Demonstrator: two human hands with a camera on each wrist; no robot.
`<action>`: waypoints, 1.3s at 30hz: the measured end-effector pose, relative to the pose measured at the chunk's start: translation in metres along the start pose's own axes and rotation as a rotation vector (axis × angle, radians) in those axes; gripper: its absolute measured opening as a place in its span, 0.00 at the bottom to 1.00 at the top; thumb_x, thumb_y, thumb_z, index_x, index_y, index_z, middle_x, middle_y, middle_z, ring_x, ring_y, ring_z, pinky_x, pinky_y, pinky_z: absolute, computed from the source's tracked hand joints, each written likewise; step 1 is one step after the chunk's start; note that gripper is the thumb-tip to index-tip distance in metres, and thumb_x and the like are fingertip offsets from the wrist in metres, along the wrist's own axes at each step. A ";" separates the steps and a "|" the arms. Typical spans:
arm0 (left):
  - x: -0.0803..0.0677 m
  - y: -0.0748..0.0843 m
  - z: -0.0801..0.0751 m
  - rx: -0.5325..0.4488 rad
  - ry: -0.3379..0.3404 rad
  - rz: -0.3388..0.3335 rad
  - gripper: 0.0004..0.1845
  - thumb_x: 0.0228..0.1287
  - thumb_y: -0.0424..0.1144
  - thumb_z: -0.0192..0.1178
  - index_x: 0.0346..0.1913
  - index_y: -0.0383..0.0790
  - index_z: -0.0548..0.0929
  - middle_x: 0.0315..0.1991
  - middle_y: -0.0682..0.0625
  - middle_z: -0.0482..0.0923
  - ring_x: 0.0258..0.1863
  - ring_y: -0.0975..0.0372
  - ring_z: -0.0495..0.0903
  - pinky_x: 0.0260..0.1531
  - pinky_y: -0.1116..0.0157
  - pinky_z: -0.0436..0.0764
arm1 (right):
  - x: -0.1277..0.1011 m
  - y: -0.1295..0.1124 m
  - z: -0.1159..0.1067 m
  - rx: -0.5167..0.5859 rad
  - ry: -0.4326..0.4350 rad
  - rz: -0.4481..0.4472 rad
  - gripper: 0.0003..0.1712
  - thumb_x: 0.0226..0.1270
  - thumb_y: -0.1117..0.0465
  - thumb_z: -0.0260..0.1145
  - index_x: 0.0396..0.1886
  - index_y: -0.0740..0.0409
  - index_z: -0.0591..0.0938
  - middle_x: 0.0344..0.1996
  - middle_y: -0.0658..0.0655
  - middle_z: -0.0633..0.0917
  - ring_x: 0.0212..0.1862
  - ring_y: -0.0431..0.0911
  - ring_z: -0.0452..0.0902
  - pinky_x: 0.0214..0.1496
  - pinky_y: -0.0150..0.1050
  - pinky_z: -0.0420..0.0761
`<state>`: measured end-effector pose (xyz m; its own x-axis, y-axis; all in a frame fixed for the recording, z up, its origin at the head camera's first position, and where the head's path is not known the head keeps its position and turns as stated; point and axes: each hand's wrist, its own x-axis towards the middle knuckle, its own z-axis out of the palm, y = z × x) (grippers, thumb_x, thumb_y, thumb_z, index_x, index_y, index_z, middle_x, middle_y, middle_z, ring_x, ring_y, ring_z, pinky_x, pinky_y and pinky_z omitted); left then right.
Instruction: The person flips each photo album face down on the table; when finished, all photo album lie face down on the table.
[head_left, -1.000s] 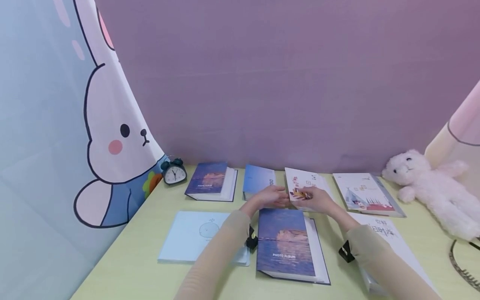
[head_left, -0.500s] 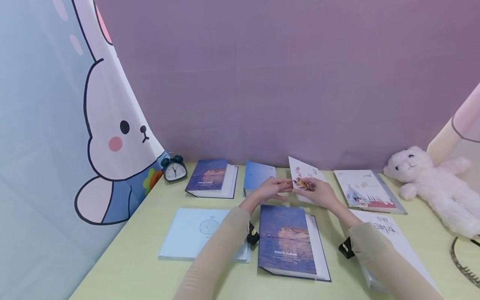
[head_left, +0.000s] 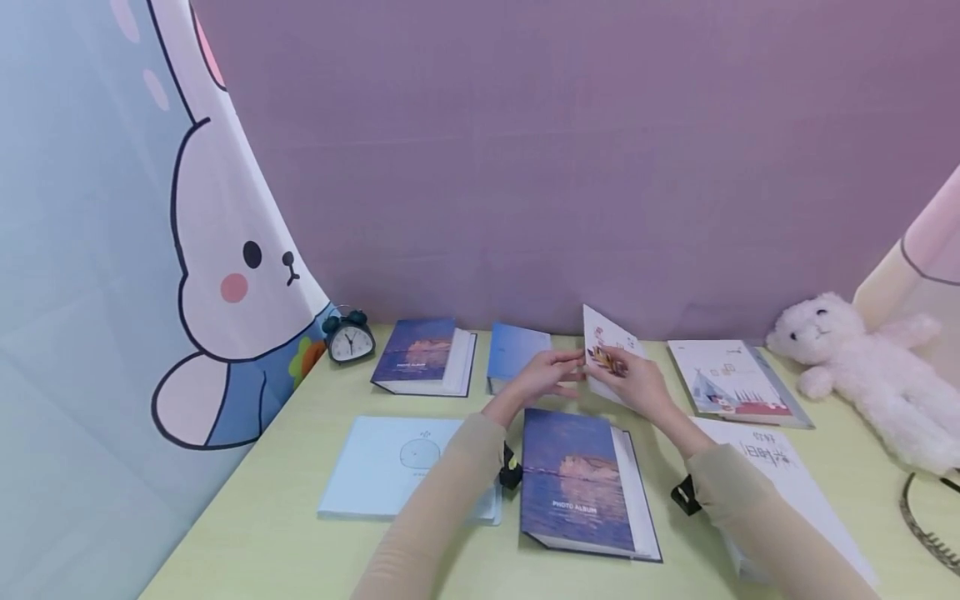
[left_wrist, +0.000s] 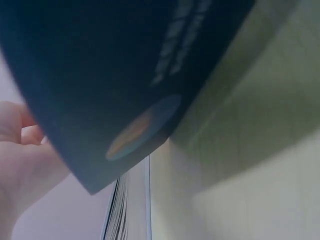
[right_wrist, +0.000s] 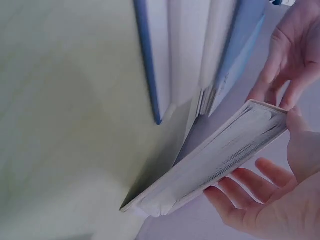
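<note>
The white book leans up over the table, behind the photo album. The right hand grasps it, fingers on its cover, seemingly keeping that tilt. The left hand touches its left edge, perhaps to steady it; whether that grip pinches, I cannot tell: fingertips are partly hidden.

On the pale yellow-green surface, a dark twin-bell clock, a purple-blue painted-cover album, a sky-blue book, a white tent-printed book and a white plush toy are set far, left to right; near, a pale-blue book, another painted-cover album and a white book.
</note>
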<state>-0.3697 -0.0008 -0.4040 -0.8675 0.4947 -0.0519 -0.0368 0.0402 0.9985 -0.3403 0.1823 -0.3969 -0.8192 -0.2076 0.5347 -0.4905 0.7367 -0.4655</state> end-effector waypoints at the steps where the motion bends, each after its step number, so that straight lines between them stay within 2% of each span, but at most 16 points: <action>1: 0.001 0.000 0.000 0.008 -0.012 -0.004 0.23 0.73 0.36 0.47 0.69 0.39 0.64 0.66 0.44 0.66 0.60 0.51 0.73 0.51 0.54 0.80 | 0.000 0.000 0.000 0.000 0.005 0.002 0.26 0.55 0.55 0.71 0.51 0.66 0.81 0.21 0.60 0.83 0.20 0.44 0.68 0.23 0.35 0.66; 4: 0.001 0.002 0.001 0.049 -0.038 -0.019 0.26 0.71 0.33 0.48 0.71 0.44 0.61 0.69 0.46 0.62 0.61 0.52 0.72 0.52 0.55 0.79 | 0.000 -0.001 -0.002 0.010 -0.002 0.031 0.26 0.57 0.55 0.70 0.52 0.65 0.80 0.26 0.62 0.84 0.23 0.47 0.73 0.26 0.38 0.70; 7: 0.000 0.003 0.001 0.085 -0.059 -0.017 0.28 0.71 0.31 0.48 0.71 0.49 0.60 0.70 0.47 0.61 0.62 0.52 0.71 0.54 0.56 0.78 | -0.001 -0.002 -0.005 0.027 -0.015 0.054 0.26 0.59 0.55 0.68 0.55 0.64 0.79 0.37 0.66 0.86 0.33 0.55 0.82 0.33 0.45 0.78; 12: -0.002 0.002 -0.001 0.106 -0.057 0.037 0.28 0.71 0.32 0.48 0.71 0.52 0.61 0.69 0.47 0.63 0.61 0.52 0.72 0.52 0.57 0.79 | -0.001 -0.004 -0.011 0.065 -0.044 0.080 0.27 0.63 0.53 0.65 0.58 0.63 0.77 0.46 0.69 0.83 0.45 0.61 0.81 0.41 0.52 0.80; 19: -0.001 0.003 -0.001 0.119 -0.053 0.093 0.27 0.71 0.40 0.51 0.71 0.55 0.61 0.69 0.52 0.62 0.60 0.54 0.73 0.52 0.59 0.80 | -0.002 -0.006 -0.012 0.117 -0.021 0.116 0.27 0.64 0.53 0.65 0.59 0.62 0.76 0.51 0.72 0.79 0.48 0.64 0.80 0.45 0.55 0.81; 25: -0.002 0.006 0.000 0.130 -0.020 0.096 0.25 0.71 0.40 0.51 0.69 0.58 0.64 0.67 0.50 0.66 0.59 0.55 0.74 0.49 0.61 0.81 | -0.002 -0.004 -0.012 0.179 -0.026 0.128 0.27 0.65 0.52 0.64 0.60 0.60 0.76 0.56 0.69 0.77 0.49 0.64 0.79 0.49 0.55 0.80; 32: -0.007 0.012 -0.002 0.196 -0.021 0.116 0.25 0.71 0.41 0.51 0.68 0.61 0.64 0.66 0.50 0.68 0.59 0.56 0.74 0.49 0.61 0.81 | -0.003 -0.008 -0.018 0.245 -0.055 0.142 0.28 0.65 0.50 0.63 0.61 0.59 0.75 0.58 0.66 0.77 0.52 0.62 0.78 0.51 0.54 0.80; 39: -0.009 0.020 -0.001 0.183 -0.020 0.123 0.24 0.71 0.39 0.49 0.68 0.60 0.65 0.67 0.52 0.66 0.63 0.55 0.70 0.50 0.59 0.81 | 0.001 -0.013 -0.023 0.307 -0.110 0.224 0.32 0.66 0.43 0.59 0.63 0.57 0.73 0.57 0.64 0.76 0.55 0.61 0.76 0.45 0.46 0.84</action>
<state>-0.3637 -0.0055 -0.3831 -0.8497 0.5229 0.0677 0.1606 0.1343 0.9778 -0.3274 0.1877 -0.3740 -0.9348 -0.1431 0.3252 -0.3484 0.5483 -0.7602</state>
